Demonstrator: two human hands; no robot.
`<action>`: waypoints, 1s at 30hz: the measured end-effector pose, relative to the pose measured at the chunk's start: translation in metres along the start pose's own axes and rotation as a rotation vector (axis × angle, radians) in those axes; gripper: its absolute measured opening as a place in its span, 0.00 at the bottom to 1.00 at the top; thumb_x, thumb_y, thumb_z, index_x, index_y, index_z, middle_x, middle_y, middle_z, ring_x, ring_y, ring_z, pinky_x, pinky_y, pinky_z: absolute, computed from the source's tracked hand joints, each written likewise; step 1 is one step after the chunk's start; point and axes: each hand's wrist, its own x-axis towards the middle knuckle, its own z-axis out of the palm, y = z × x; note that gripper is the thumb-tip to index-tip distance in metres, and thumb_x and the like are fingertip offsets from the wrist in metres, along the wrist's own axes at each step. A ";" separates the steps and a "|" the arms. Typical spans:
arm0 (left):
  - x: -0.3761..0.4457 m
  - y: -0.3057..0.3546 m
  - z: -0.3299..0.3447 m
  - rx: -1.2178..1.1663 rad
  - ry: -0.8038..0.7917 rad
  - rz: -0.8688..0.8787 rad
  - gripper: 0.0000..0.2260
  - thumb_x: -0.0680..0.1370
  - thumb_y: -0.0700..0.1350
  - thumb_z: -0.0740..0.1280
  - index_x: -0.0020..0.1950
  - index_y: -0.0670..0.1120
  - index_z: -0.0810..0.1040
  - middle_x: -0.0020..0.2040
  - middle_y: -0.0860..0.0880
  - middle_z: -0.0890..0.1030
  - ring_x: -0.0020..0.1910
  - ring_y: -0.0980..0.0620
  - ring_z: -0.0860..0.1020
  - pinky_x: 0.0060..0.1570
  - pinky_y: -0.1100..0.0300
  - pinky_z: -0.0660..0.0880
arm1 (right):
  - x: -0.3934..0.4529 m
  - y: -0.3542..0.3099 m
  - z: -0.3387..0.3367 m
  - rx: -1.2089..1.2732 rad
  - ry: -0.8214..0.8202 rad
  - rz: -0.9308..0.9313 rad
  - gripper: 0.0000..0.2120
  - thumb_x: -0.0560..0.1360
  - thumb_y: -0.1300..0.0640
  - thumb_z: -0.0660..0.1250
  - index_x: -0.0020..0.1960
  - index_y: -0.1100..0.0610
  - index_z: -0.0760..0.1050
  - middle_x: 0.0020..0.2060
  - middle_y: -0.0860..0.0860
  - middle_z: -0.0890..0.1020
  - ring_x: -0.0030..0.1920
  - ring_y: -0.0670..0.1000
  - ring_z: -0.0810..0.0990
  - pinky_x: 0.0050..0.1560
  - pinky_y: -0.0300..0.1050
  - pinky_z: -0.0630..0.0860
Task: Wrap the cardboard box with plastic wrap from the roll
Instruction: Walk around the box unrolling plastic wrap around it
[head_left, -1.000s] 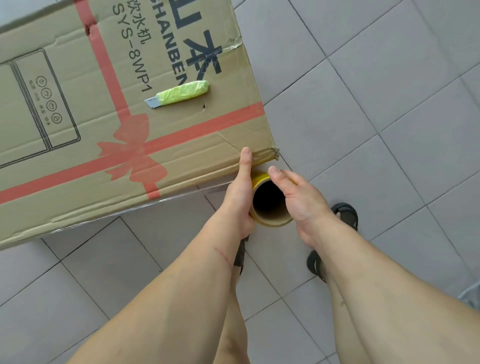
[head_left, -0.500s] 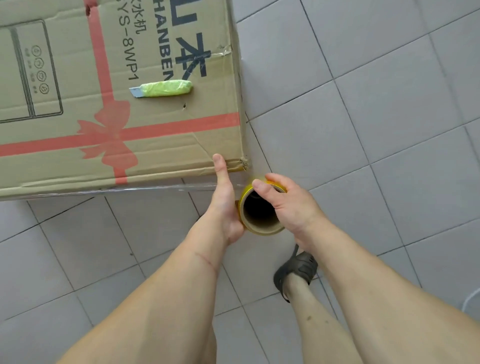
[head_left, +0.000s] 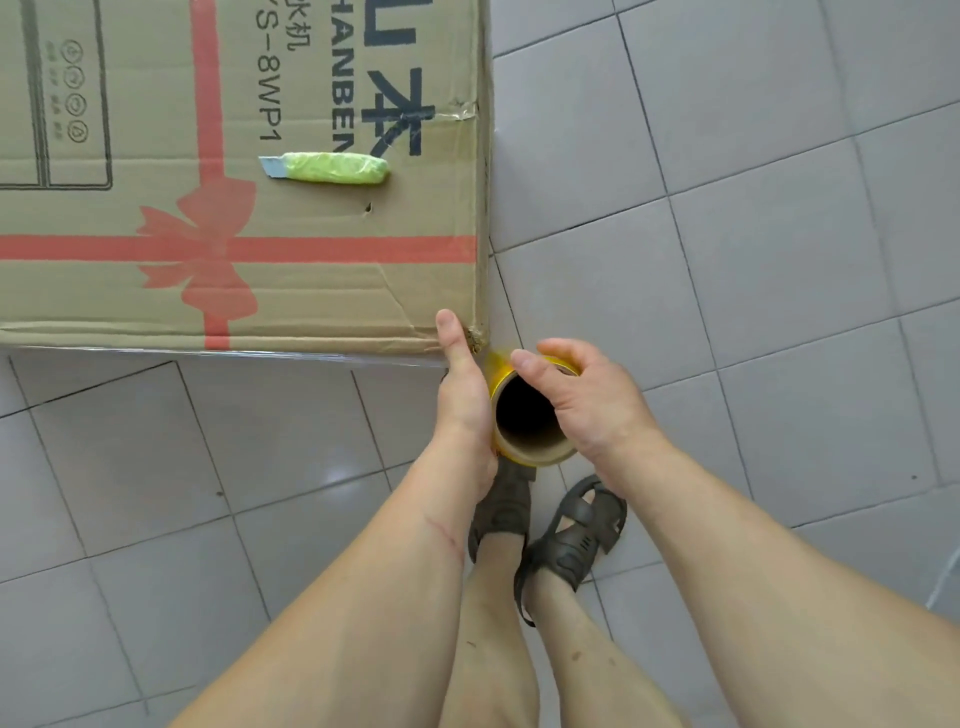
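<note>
Large brown cardboard box stood at 11 o'clock | yellow-cored plastic wrap roll upright at its corner | left hand, right hand clasped roll, probably tensioning film.

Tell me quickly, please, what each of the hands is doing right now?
Left hand: grips the side of the roll, thumb up by the cardboard box corner.
Right hand: curled over the roll's top rim, holding it.
</note>
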 end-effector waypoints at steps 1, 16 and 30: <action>0.001 0.000 0.001 -0.004 0.031 0.033 0.58 0.58 0.89 0.58 0.68 0.45 0.82 0.57 0.40 0.89 0.58 0.37 0.88 0.67 0.37 0.82 | 0.000 0.000 0.000 0.012 0.001 0.016 0.32 0.69 0.38 0.74 0.68 0.48 0.73 0.59 0.46 0.79 0.57 0.46 0.77 0.46 0.35 0.70; 0.006 0.010 0.012 -0.007 -0.083 -0.036 0.65 0.47 0.92 0.63 0.62 0.41 0.86 0.55 0.39 0.90 0.56 0.38 0.89 0.67 0.38 0.82 | 0.016 -0.034 -0.013 -0.120 -0.082 0.071 0.26 0.67 0.42 0.77 0.62 0.48 0.76 0.54 0.46 0.82 0.52 0.45 0.80 0.49 0.40 0.75; -0.009 0.016 0.056 -0.445 -0.086 -0.104 0.55 0.71 0.85 0.54 0.70 0.38 0.82 0.60 0.34 0.88 0.59 0.37 0.88 0.55 0.43 0.86 | 0.038 -0.070 -0.037 -0.452 -0.218 -0.066 0.33 0.66 0.39 0.77 0.68 0.45 0.72 0.61 0.49 0.77 0.59 0.51 0.77 0.56 0.47 0.78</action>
